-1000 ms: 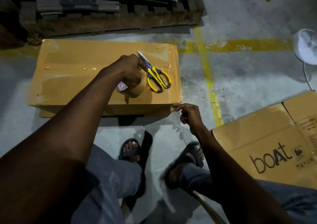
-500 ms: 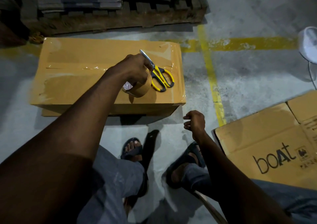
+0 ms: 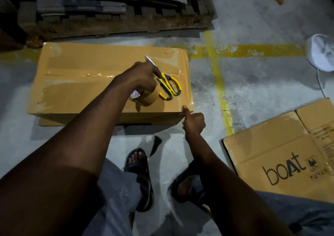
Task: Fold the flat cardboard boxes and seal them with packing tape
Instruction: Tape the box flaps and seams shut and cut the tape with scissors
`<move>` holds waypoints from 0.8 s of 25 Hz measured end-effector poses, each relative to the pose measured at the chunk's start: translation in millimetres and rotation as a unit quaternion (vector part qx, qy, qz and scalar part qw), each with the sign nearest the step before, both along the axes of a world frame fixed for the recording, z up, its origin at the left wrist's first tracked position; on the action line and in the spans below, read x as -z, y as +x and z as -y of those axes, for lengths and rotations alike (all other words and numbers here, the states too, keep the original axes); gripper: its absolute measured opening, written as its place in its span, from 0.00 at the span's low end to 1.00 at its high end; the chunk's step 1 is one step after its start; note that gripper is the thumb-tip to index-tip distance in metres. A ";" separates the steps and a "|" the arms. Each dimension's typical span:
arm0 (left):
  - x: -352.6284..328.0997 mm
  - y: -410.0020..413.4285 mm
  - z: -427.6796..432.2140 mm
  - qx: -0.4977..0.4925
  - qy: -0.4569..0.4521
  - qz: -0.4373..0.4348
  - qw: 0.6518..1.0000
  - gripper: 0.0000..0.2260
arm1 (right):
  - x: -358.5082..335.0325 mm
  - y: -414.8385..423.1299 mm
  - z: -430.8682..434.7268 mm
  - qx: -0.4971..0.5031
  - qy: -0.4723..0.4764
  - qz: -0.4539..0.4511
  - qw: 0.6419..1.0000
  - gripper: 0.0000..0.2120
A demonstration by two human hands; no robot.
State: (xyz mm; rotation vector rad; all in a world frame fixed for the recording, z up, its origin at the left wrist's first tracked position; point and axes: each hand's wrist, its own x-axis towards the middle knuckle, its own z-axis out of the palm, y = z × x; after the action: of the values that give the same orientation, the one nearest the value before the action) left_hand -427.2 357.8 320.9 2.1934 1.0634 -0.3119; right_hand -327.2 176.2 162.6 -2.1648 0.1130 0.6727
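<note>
Taped carton (image 3: 81,91) — left hand (image 3: 139,78) grasping tape roll (image 3: 149,98), scissors (image 3: 169,85) at its 2 o'clock; right hand (image 3: 194,123) clenched, thumb on 5 o'clock corner — best rub tape edge flat.

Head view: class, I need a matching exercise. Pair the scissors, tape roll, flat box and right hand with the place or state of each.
Things:
1 scissors
2 tape roll
3 flat box
4 right hand

Places or states:
A gripped by the left hand
B on the floor, far right
C yellow handles, lying on the sealed box
D thumb pressed to the sealed box's near right corner

Pairs: 1-C, 2-A, 3-B, 4-D
</note>
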 end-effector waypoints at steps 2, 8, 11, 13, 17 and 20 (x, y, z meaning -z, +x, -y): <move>-0.1 -0.4 0.6 0.000 -0.001 0.005 1.000 0.24 | -3.7 -2.2 -0.7 0.026 -0.011 0.026 0.999 0.28; 0.1 0.1 0.5 -0.004 -0.009 -0.003 1.000 0.24 | -18.9 -6.3 -6.9 0.043 -0.052 0.103 0.992 0.28; 0.9 0.0 -0.8 -0.017 -0.006 0.013 1.000 0.24 | -15.9 8.6 -14.8 -0.205 -0.078 0.330 0.918 0.28; 3.0 2.0 -2.0 -0.033 0.011 0.025 0.999 0.24 | -11.7 23.0 -38.2 -0.374 -0.094 0.359 0.850 0.29; 6.9 6.0 -8.6 -0.070 0.025 0.043 0.996 0.25 | -8.1 40.2 -85.3 -0.418 -0.100 0.196 0.882 0.29; 9.4 6.6 -12.9 -0.077 0.025 0.052 0.995 0.26 | -2.8 71.8 -103.6 -0.350 -0.121 0.102 0.923 0.27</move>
State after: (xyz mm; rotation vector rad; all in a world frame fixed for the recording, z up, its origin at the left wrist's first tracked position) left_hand -420.7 370.6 311.5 2.1307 1.1864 -0.1019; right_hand -255.4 279.8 165.4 -2.5000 -0.7606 0.8455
